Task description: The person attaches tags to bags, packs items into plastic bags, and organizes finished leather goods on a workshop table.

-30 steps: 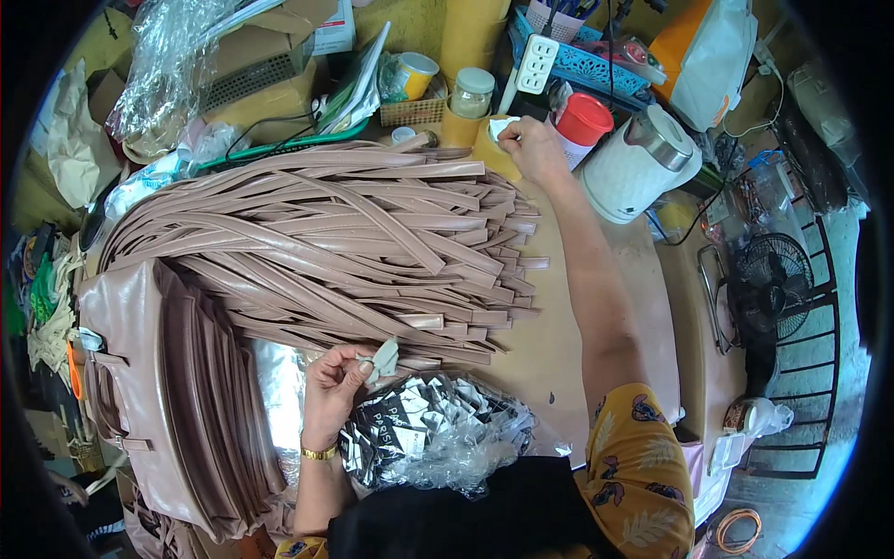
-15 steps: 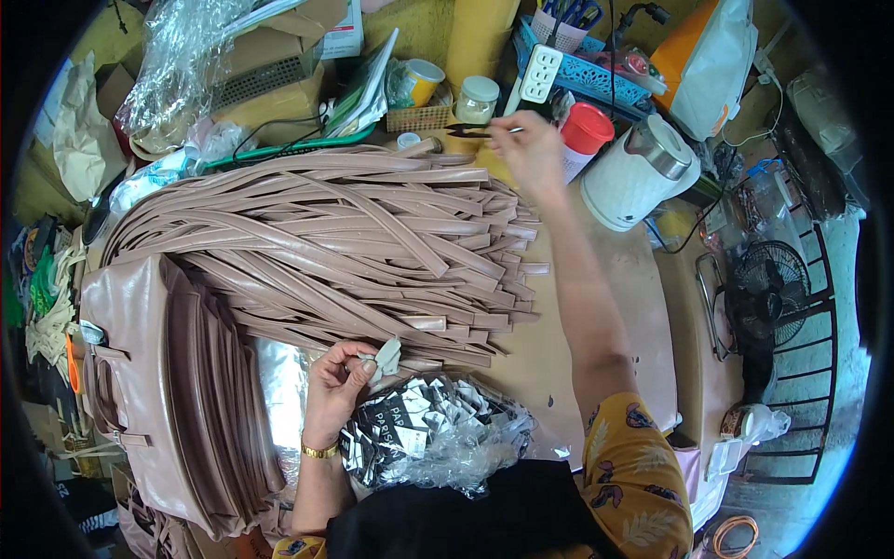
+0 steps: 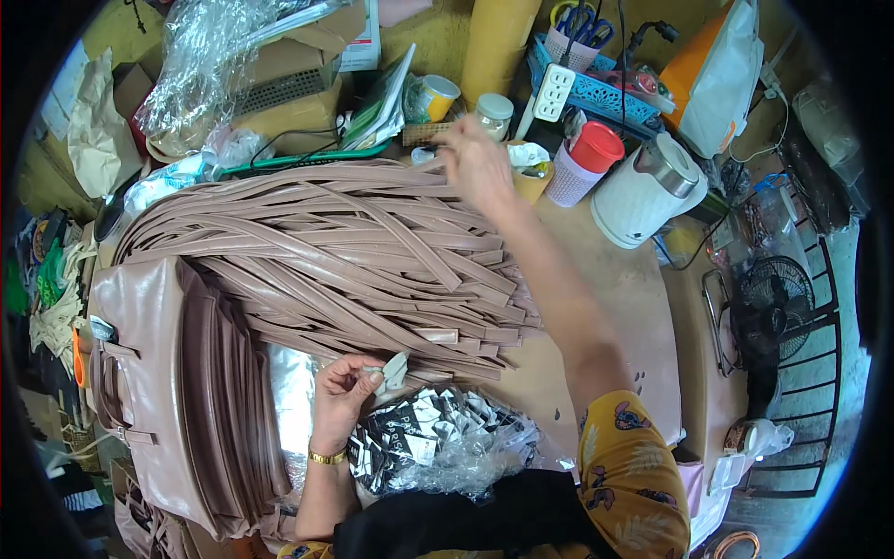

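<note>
My left hand (image 3: 341,396), with a gold watch at its wrist, pinches a small bunch of pale grey-green pieces (image 3: 395,372), their kind unclear. Just below it lies a clear plastic bag (image 3: 466,475) full of black and white labels (image 3: 424,438). My right hand (image 3: 478,170) is stretched out over the far end of a big pile of dusty-pink straps (image 3: 335,233), near a lidded glass jar (image 3: 494,114) and a small woven basket (image 3: 426,133). Motion blurs its fingers, so what they hold is unclear. Dusty-pink handbags (image 3: 149,307) stand stacked at the left.
Behind the right forearm are a yellow container (image 3: 532,177), a lilac cup with a red top (image 3: 596,146) and a white kettle (image 3: 622,200). A white power strip (image 3: 554,93) leans by a blue basket (image 3: 596,97). At the right stands a black fan (image 3: 775,293).
My right hand has moved left and slightly nearer; the dark, slim tool seen in it before no longer shows clearly. My left hand keeps its pinch. The whole view has shifted slightly.
</note>
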The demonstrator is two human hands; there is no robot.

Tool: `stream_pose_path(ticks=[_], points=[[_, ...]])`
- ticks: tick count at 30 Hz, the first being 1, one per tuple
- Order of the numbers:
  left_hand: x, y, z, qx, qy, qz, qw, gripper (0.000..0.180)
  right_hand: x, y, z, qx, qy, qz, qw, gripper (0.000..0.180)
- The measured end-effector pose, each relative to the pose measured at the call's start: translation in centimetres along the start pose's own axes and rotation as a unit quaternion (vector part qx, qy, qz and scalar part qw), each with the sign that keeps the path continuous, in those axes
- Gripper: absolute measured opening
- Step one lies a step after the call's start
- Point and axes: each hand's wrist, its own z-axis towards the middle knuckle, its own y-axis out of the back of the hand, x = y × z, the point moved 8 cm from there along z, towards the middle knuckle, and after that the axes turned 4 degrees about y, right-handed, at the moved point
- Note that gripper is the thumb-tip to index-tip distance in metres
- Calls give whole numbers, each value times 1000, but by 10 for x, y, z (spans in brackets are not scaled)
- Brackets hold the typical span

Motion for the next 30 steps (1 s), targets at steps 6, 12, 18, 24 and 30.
stream_pose_path(ticks=[6,12,18,24,30], points=[[0,4,6,-18,-34,-177,983,22,195,16,-99,336,193,321,864,47],[-11,-3,1,37,-9,-208,977,30,166,-2,-81,269,189,287,900,8],[-1,-7,9,36,27,-124,991,29,-52,-30,29,45,-1,81,996,17],[1,-1,6,23,31,-106,994,19,-91,-105,33,148,-57,-3,987,18],[1,-3,5,27,34,-89,995,19,-100,-127,30,200,-48,-30,978,16]])
